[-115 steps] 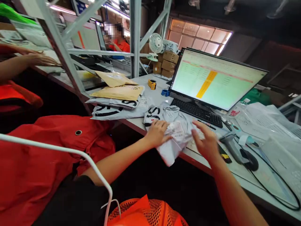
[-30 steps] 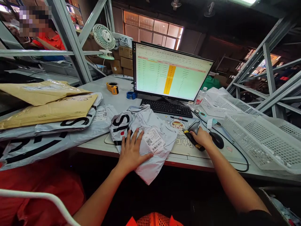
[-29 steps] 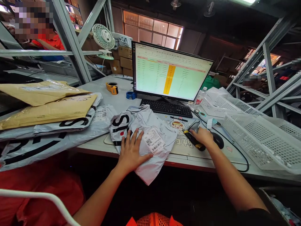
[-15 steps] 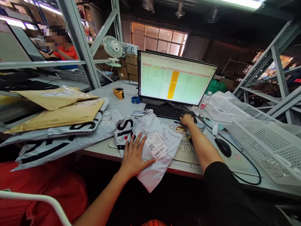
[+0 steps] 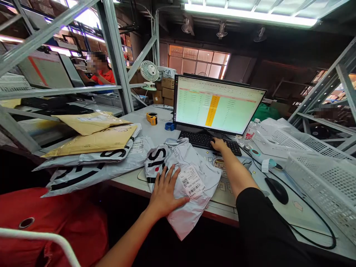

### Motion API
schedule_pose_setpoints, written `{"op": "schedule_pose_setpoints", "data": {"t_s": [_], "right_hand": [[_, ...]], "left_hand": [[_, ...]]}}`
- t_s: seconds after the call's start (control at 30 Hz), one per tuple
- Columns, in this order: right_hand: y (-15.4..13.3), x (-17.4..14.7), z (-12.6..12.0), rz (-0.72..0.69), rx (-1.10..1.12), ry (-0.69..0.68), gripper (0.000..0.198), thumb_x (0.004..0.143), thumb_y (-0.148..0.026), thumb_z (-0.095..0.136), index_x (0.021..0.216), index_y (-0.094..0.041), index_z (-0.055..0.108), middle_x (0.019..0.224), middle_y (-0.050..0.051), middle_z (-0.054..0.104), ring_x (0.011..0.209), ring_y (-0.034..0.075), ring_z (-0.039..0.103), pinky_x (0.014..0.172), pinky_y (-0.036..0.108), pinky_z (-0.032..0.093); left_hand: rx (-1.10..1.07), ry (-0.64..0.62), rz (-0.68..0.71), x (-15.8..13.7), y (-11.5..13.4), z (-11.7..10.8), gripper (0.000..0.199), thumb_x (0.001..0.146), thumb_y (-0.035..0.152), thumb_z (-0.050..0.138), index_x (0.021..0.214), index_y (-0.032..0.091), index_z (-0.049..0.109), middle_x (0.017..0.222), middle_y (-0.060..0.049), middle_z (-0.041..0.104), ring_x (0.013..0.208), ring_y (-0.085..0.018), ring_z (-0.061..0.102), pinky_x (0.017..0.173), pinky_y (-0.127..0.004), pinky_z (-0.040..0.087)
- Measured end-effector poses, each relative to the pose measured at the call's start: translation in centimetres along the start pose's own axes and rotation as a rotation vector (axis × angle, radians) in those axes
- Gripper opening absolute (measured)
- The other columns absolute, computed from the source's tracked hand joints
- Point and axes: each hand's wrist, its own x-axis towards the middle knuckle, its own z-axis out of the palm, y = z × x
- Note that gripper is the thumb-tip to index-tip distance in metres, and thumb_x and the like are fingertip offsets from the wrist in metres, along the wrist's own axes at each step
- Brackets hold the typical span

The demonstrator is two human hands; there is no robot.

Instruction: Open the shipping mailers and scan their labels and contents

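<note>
My left hand (image 5: 167,191) lies flat with fingers spread on a grey-white plastic mailing bag (image 5: 200,163). The bag carries black lettering and a white shipping label (image 5: 192,182) with a barcode and a square code; its lower corner hangs over the desk edge. Over the black keyboard (image 5: 198,139), my right hand (image 5: 219,144) rests on the keys with its fingers extended, holding nothing. Behind the keyboard stands a monitor (image 5: 191,102) showing a spreadsheet with an orange column.
Left of the bag is a stack of mailers, with yellow padded envelopes (image 5: 94,141) on top. A tape roll (image 5: 151,118) and a blue roll (image 5: 169,126) lie farther back. At right are a black mouse (image 5: 276,190), its cable, a bottle (image 5: 250,130) and white perforated baskets (image 5: 311,174).
The camera view has shifted, so the scene sits lower and farther right. My right hand has moved left along the keyboard. My left hand stays on the mailing bag.
</note>
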Motion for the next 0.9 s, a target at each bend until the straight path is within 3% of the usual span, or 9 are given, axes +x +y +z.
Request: {"op": "schedule_pose_setpoints", "data": {"t_s": [0.2,0.37,0.5,0.67,0.8,0.9], "right_hand": [[0.7,-0.9,0.0,-0.007,0.022,0.026,0.055,0.109,-0.038,0.042,0.157,-0.012,0.048,0.158,0.019,0.051,0.143,0.032,0.051,0.119,0.043,0.04],[0.6,-2.1,0.5,0.015,0.037,0.063,0.055,0.107,-0.033,0.043,0.158,-0.012,0.047,0.156,0.02,0.053,0.141,0.031,0.054,0.118,0.041,0.041],[2.8,-3.3,0.2,0.076,0.051,0.063,0.056,0.101,-0.019,0.044,0.157,-0.013,0.051,0.146,0.019,0.064,0.133,0.031,0.062,0.113,0.039,0.046],[6.0,-4.1,-0.6,0.13,0.054,0.084,0.057,0.097,-0.011,0.041,0.15,-0.012,0.059,0.145,0.017,0.065,0.135,0.029,0.061,0.114,0.035,0.044],[5.9,-4.4,-0.5,0.118,0.047,0.078,0.061,0.097,-0.011,0.043,0.156,-0.017,0.053,0.144,0.016,0.065,0.133,0.03,0.062,0.113,0.038,0.045],[4.9,-4.1,-0.4,0.109,0.031,0.068,0.057,0.098,-0.015,0.045,0.154,-0.015,0.055,0.143,0.021,0.065,0.133,0.035,0.061,0.113,0.046,0.045]], "left_hand": [[0.004,0.012,0.0,-0.1,-0.1,0.1,0.114,0.079,0.075,0.075,0.17,0.026,0.025,0.176,-0.01,0.022,0.162,-0.04,0.015,0.13,-0.064,0.018],[0.003,-0.009,-0.003,0.0,0.1,-0.1,0.113,0.079,0.074,0.074,0.169,0.024,0.027,0.176,-0.011,0.021,0.162,-0.041,0.015,0.13,-0.065,0.017],[-0.01,-0.026,-0.017,0.1,0.2,-0.3,0.111,0.081,0.074,0.072,0.169,0.025,0.026,0.177,-0.01,0.02,0.163,-0.041,0.014,0.13,-0.065,0.016],[-0.019,-0.025,-0.009,0.1,0.2,-0.3,0.113,0.081,0.074,0.072,0.17,0.024,0.024,0.177,-0.01,0.02,0.163,-0.04,0.013,0.13,-0.064,0.016],[-0.021,-0.016,-0.005,0.1,0.2,-0.2,0.112,0.081,0.074,0.072,0.169,0.023,0.025,0.176,-0.011,0.021,0.163,-0.04,0.014,0.13,-0.064,0.016],[-0.026,-0.026,-0.007,0.1,0.2,-0.3,0.113,0.081,0.076,0.072,0.169,0.024,0.025,0.177,-0.01,0.02,0.163,-0.041,0.013,0.13,-0.064,0.016]]}}
